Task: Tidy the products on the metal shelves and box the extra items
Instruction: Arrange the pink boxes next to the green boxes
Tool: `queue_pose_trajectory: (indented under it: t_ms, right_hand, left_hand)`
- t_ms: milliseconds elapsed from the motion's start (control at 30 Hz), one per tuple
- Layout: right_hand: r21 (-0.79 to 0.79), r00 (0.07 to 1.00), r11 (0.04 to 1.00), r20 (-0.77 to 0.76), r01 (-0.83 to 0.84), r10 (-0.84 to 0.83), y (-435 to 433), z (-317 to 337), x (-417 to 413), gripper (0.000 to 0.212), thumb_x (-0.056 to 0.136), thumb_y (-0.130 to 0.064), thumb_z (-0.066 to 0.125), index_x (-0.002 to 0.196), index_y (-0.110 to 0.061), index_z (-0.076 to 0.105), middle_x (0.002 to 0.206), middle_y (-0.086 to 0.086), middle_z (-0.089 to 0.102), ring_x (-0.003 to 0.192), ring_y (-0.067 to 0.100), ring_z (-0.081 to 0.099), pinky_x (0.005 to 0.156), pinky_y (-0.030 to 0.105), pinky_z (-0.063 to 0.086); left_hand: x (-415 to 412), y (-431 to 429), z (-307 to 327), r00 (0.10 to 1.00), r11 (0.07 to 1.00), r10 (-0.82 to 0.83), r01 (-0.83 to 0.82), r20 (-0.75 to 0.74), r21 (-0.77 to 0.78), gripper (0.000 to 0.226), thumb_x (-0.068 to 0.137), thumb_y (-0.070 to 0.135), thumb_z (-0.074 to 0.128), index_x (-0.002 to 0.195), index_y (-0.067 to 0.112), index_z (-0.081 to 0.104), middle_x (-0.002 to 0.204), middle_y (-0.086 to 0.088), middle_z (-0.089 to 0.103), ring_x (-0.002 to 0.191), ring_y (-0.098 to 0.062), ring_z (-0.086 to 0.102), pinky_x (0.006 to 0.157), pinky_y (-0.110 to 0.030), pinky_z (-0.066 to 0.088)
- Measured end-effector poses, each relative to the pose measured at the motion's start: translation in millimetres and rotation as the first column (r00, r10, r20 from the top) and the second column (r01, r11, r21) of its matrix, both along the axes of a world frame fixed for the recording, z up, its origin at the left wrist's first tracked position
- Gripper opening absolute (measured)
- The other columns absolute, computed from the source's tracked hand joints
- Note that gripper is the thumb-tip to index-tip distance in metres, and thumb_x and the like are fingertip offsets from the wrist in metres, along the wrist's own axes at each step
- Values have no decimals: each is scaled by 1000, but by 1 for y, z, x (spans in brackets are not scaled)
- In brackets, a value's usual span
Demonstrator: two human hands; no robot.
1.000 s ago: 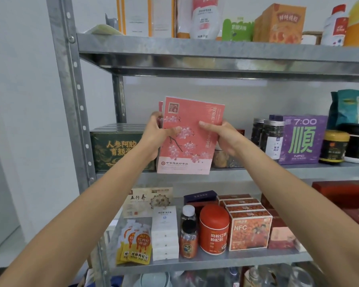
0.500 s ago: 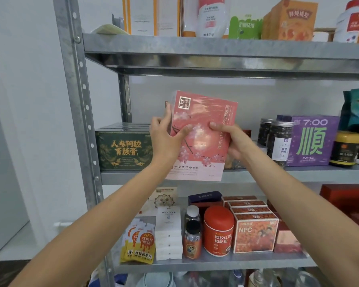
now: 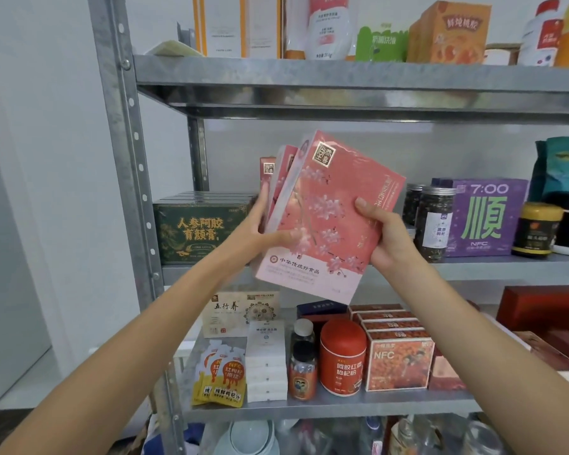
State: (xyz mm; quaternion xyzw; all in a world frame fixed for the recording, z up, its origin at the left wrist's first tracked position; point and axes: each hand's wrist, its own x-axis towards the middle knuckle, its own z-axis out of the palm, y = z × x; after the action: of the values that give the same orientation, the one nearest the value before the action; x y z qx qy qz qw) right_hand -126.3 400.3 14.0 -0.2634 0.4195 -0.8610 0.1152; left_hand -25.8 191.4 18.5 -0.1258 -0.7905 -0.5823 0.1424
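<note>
A: How far along is the tidying?
B: Early, I think. The pink boxes [image 3: 326, 224] are tilted in the air in front of the middle shelf [image 3: 506, 267], not set down.
A: And the grip?
B: The left hand [image 3: 260, 234] is curled round their left edge, and the right hand [image 3: 386, 239] pinches the front one at its right side. Nothing here shows that boxing the extras has begun
</note>
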Motion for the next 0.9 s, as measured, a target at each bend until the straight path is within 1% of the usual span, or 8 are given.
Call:
queue_pose_trajectory:
  t_ms: [100, 267, 467, 600, 700, 767, 833, 900]
  right_hand:
    - [-29, 998, 999, 66, -24, 26, -2, -7, 9, 28, 69, -11, 72, 96, -13, 69, 90, 6, 75, 80, 22, 73, 81, 44, 58]
    - [-21, 984, 995, 147, -102, 104, -6, -28, 22, 17, 71, -11, 70, 87, -12, 77, 90, 9, 75, 78, 24, 73, 71, 40, 61]
    - [-3, 974, 995, 206, -98, 96, 2, -44, 19, 37, 79, -25, 70, 112, -9, 67, 106, 10, 73, 95, 25, 71, 83, 42, 57]
    - [201, 967, 950, 46, 237, -251, 7, -35, 0, 38, 86, -39, 64, 117, -18, 58, 135, 9, 55, 124, 23, 53, 102, 41, 44]
    - [431, 717, 582, -519, 689, -465, 3, -19, -18, 56, 92, -36, 63, 140, -15, 43, 144, 8, 44, 131, 22, 42, 107, 37, 35]
    - [362, 400, 212, -899, 908, -178, -1, -7, -33, 64, 91, -41, 62, 144, -14, 39, 149, 11, 38, 138, 29, 33, 113, 43, 28]
    - [202, 213, -67, -945, 977, 248, -7, 7, -46, 76, 92, -54, 53, 153, -19, 22, 161, 10, 16, 149, 27, 12, 121, 48, 7]
    - [95, 186, -205, -851, 974, 492, -18, 18, -55, 84, 94, -60, 43, 156, -23, 1, 163, 6, -8, 150, 22, -10, 118, 50, -12]
  left_hand:
    - [9, -1, -3, 997, 999, -40, 42, 64, -20, 117, 74, 25, 76, 151, 48, -8, 145, 6, 40, 98, -28, 71, 81, -43, 59]
    - [18, -7, -9, 995, 999, 28, -25, 97, -30, 91, 76, 12, 76, 142, 47, 25, 123, -11, 60, 96, -33, 70, 70, -34, 60]
    - [23, -26, -12, 967, 997, 81, -79, 240, -19, 105, 77, 8, 77, 151, 46, 13, 120, -14, 62, 78, -33, 71, 57, -33, 57]
    - [22, -43, -11, 948, 973, 156, -100, 277, -206, 100, 77, 11, 78, 152, 41, 19, 116, -6, 63, 74, -21, 72, 59, -29, 56]
    - [18, -49, -7, 927, 926, 195, -65, 322, -372, 98, 75, 13, 80, 152, 36, 22, 121, -5, 58, 81, -18, 71, 60, -26, 56]
    - [15, -52, -4, 905, 890, 220, -34, 364, -454, 97, 75, 15, 80, 150, 36, 23, 113, -1, 59, 89, -22, 70, 63, -28, 60]
    - [12, -54, 1, 888, 857, 238, -1, 393, -516, 94, 75, 18, 80, 149, 38, 24, 110, 1, 60, 93, -26, 70, 73, -33, 62]
    - [8, -57, 6, 876, 842, 231, 38, 424, -538, 94, 75, 17, 80, 148, 37, 24, 113, -2, 60, 89, -28, 72, 79, -41, 61]
